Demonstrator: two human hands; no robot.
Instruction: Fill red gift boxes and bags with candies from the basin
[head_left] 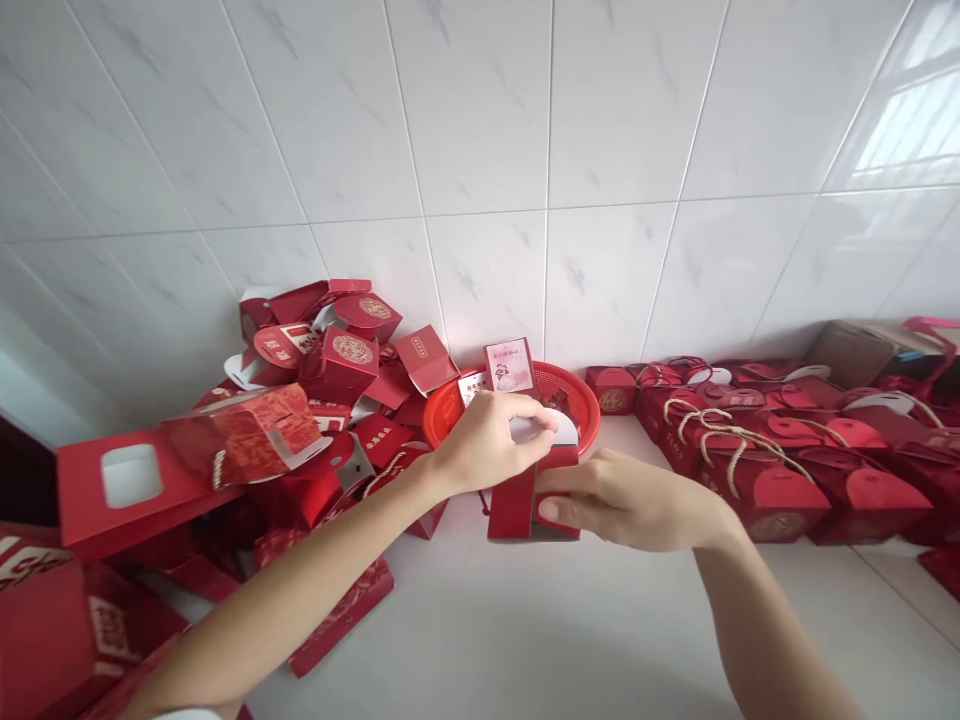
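A small red box (512, 508) stands on the white surface in front of a red basket, its white-lined flap raised at the top. My left hand (487, 440) is closed with thumb and fingers pinching that white flap. At the box's right side, my right hand (630, 500) is closed round the box wall, thumb toward me. The red plastic basket (587, 400) just behind holds a pink printed card (510, 366) and small items I cannot make out.
Unfolded and half-formed red boxes (349, 360) lie heaped at the left. Rows of closed red boxes (780, 490), some with beige cord handles, stand at the right. A tiled wall (487, 110) rises behind the white surface (510, 630).
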